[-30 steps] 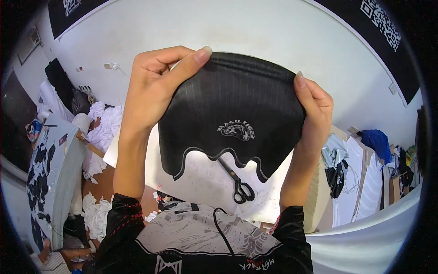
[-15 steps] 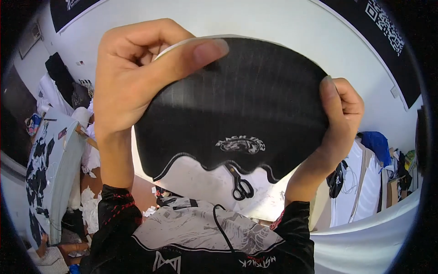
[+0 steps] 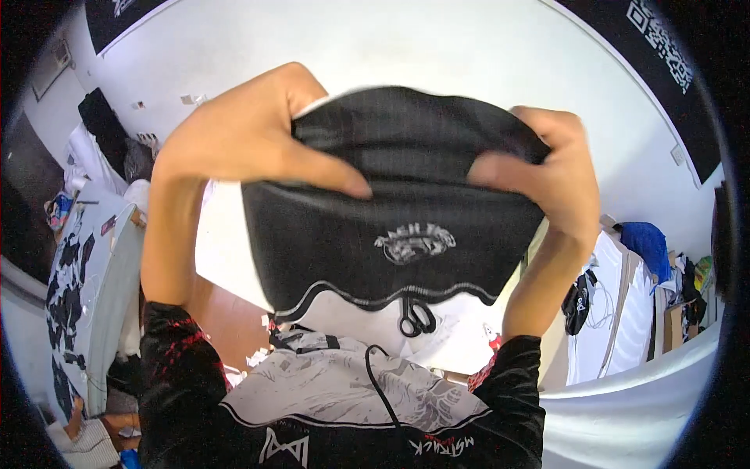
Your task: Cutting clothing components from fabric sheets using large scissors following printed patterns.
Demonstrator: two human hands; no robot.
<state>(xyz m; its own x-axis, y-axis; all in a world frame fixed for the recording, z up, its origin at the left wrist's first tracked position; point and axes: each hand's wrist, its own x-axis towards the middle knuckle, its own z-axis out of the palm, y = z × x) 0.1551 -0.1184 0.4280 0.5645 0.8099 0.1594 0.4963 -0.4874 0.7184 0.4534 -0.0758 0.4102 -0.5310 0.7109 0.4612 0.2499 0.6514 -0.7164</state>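
A black fabric piece point(image 3: 328, 234) with a pale printed emblem is held up in front of me. Its lower edge is wavy, with light stitching along it. My left hand point(image 3: 250, 137) grips the upper left part, thumb across the front and the other fingers mostly hidden behind. On the upper right, my right hand point(image 3: 555, 168) grips the cloth in the same way, its thumb blurred. A fold runs across the cloth between the thumbs. Below the wavy edge, black-handled scissors point(image 3: 417, 316) lie on a white tabletop point(image 3: 223, 242), their blades hidden by the cloth.
At the left, a long table point(image 3: 109, 289) carries scattered black and white pieces, and a person's arm point(image 3: 74, 418) shows at its near end. At the right, a white surface point(image 3: 625, 313) holds a black item point(image 3: 578, 309), beside a blue cloth bundle point(image 3: 644, 248).
The cloth has tipped and now has a fold across its upper part. Both thumbs have shifted inward and down over its front, and my right hand has moved left.
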